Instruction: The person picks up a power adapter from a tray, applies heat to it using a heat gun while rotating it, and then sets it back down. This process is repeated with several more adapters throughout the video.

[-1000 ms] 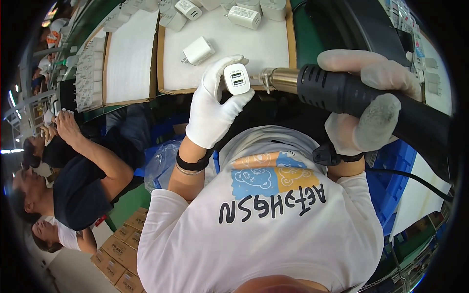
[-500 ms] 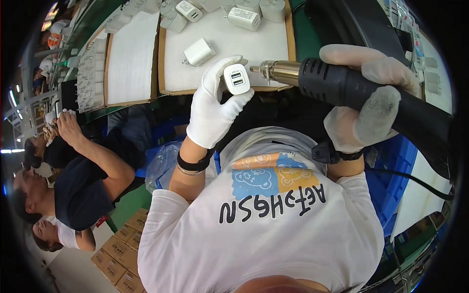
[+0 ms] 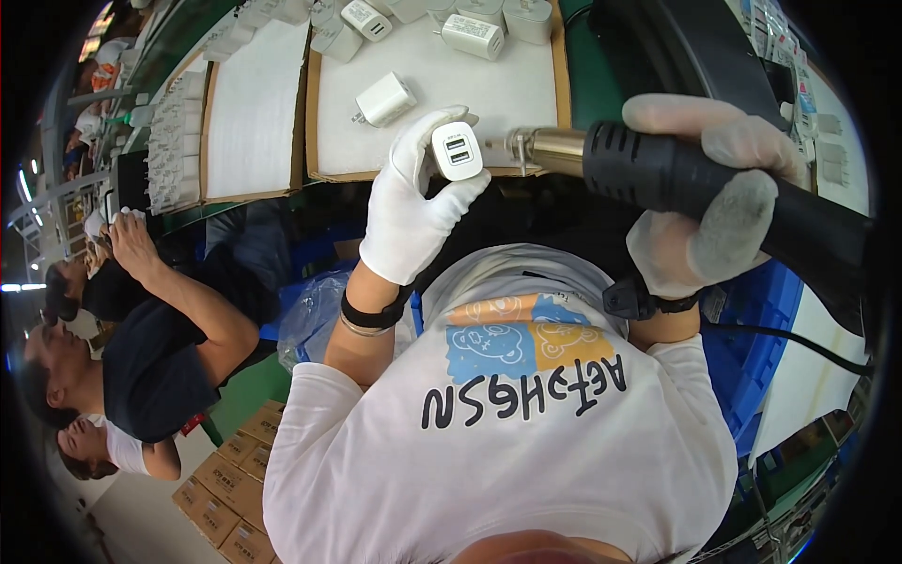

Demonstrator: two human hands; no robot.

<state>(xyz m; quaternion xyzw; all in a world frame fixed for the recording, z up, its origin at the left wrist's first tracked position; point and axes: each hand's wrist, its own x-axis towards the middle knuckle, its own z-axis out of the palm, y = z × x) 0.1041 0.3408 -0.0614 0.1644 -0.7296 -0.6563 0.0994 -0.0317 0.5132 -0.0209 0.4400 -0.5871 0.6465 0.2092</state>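
A white two-port USB charger (image 3: pixel 457 151) is held upright in my gloved left hand (image 3: pixel 409 202), its port face turned up and the fingers closed round its sides. My right hand (image 3: pixel 719 188), in a thin glove with a grey, worn-looking thumb, grips a black hot-air gun (image 3: pixel 658 169) with a slotted barrel. The gun's narrow metal nozzle points left at the charger, and a gap stays between them. Just beyond my left hand, a loose white charger (image 3: pixel 385 100) lies on its side in a shallow white-lined tray (image 3: pixel 507 85).
More white chargers (image 3: pixel 472 37) stand and lie along the tray's far side. To the left is another lined tray (image 3: pixel 252 113), beside tightly packed chargers (image 3: pixel 176 141). A blue bin (image 3: pixel 752 348) is at my right. Co-workers sit at left, near stacked cardboard boxes (image 3: pixel 225 489).
The hot-air gun in my right hand has shifted slightly right and down, its nozzle a little farther from the charger. My left hand holds the charger almost still.
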